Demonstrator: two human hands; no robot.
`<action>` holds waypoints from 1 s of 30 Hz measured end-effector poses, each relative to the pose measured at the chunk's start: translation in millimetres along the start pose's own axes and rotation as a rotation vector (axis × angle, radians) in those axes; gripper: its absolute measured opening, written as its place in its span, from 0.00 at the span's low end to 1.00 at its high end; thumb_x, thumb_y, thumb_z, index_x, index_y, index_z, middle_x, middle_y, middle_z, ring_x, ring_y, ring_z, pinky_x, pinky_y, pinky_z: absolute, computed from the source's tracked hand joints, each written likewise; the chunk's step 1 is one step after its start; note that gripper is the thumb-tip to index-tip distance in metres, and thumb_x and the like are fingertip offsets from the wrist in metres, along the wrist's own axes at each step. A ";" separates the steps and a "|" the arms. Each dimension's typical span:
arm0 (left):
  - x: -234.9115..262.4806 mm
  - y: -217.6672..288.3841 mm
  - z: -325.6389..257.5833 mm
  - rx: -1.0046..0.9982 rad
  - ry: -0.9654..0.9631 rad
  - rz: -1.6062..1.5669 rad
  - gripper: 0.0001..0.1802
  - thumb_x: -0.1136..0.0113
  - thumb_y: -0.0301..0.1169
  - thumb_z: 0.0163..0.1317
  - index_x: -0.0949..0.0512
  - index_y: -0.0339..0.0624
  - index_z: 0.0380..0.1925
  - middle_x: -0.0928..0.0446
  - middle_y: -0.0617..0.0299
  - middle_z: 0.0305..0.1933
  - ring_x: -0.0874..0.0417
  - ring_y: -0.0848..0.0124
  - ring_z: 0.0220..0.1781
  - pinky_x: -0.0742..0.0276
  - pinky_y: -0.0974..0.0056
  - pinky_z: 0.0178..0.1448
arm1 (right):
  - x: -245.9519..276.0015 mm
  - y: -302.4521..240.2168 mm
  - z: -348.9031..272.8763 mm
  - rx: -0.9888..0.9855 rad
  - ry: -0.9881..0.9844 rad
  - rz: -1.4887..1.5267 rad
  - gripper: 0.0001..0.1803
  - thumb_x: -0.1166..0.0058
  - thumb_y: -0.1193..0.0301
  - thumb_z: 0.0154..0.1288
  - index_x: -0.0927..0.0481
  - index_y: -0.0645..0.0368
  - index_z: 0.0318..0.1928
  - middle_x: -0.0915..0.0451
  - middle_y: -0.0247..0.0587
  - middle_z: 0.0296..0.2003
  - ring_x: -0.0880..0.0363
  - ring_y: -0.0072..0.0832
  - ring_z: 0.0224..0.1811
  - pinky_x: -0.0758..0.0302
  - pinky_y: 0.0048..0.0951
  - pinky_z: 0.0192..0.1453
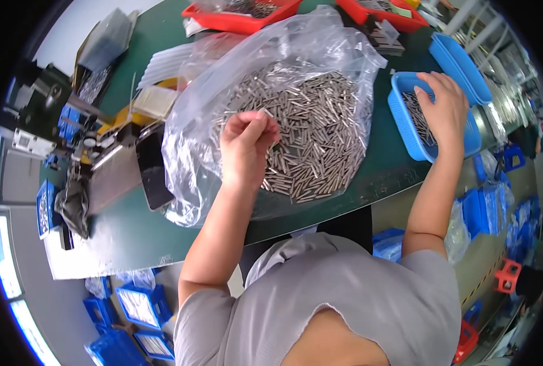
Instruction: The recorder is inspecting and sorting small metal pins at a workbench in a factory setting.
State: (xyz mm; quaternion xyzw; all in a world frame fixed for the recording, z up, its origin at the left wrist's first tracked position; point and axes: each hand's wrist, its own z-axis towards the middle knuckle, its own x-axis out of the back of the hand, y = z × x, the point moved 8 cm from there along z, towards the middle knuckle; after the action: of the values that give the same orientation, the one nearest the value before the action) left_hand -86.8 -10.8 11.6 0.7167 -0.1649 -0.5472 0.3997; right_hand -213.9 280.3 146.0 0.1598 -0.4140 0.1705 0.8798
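Note:
A large clear plastic bag (189, 125) lies spread on the green table, with a broad heap of small metal pins (323, 134) on it. Above the heap's left side, my left hand (247, 143) is closed, pinching one short metal pin (267, 113) between thumb and fingertips. To the right stands a light-blue plastic basket (401, 116) with more metal pins (417, 119) inside. My right hand (444, 110) reaches over this basket, fingers stretched forward and thumb apart. Its palm side is hidden, and nothing shows in its grasp.
Red trays (247, 23) with metal parts stand at the back. Another blue basket (460, 67) sits behind the right one. A dark phone-like slab (153, 168) and a bench device (52, 97) are at left. Blue crates (140, 305) stand on the floor.

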 end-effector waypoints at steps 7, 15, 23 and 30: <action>17.9 3.4 -0.8 -0.033 0.073 -0.002 0.03 0.45 0.26 0.60 0.28 0.38 0.32 0.23 0.57 0.29 0.21 0.71 0.30 0.23 0.69 0.32 | -37.5 -186.1 -11.4 0.506 -0.459 0.852 0.12 0.43 0.72 0.52 0.22 0.59 0.39 0.23 0.42 0.34 0.23 0.40 0.35 0.27 0.34 0.38; 15.1 4.1 -0.8 -0.011 0.050 0.000 0.02 0.47 0.26 0.61 0.27 0.39 0.32 0.23 0.58 0.29 0.21 0.70 0.30 0.23 0.68 0.33 | -63.4 -234.9 -26.4 0.599 -0.361 0.731 0.03 0.50 0.79 0.47 0.25 0.61 0.27 0.25 0.44 0.26 0.23 0.41 0.34 0.25 0.39 0.36; -4.9 -17.5 -6.9 0.245 -0.159 -0.218 0.06 0.51 0.31 0.65 0.28 0.41 0.33 0.25 0.60 0.27 0.23 0.70 0.29 0.27 0.67 0.32 | -79.1 -192.4 -17.2 -0.162 -0.611 1.812 0.03 0.48 0.78 0.60 0.26 0.62 0.35 0.21 0.33 0.33 0.24 0.16 0.33 0.28 0.17 0.33; -7.6 -21.2 -7.2 0.239 -0.172 -0.221 0.06 0.50 0.29 0.64 0.28 0.39 0.32 0.24 0.58 0.27 0.22 0.69 0.28 0.24 0.66 0.34 | -67.1 -191.8 -18.4 -0.106 -0.500 1.797 0.02 0.46 0.79 0.59 0.25 0.63 0.33 0.21 0.34 0.33 0.24 0.16 0.35 0.26 0.18 0.40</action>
State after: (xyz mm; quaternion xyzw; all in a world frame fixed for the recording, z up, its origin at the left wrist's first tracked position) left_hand -87.2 10.4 1.2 0.7234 -0.1828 -0.6235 0.2335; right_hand -158.8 106.0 55.4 -0.2288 -0.5668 0.7285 0.3092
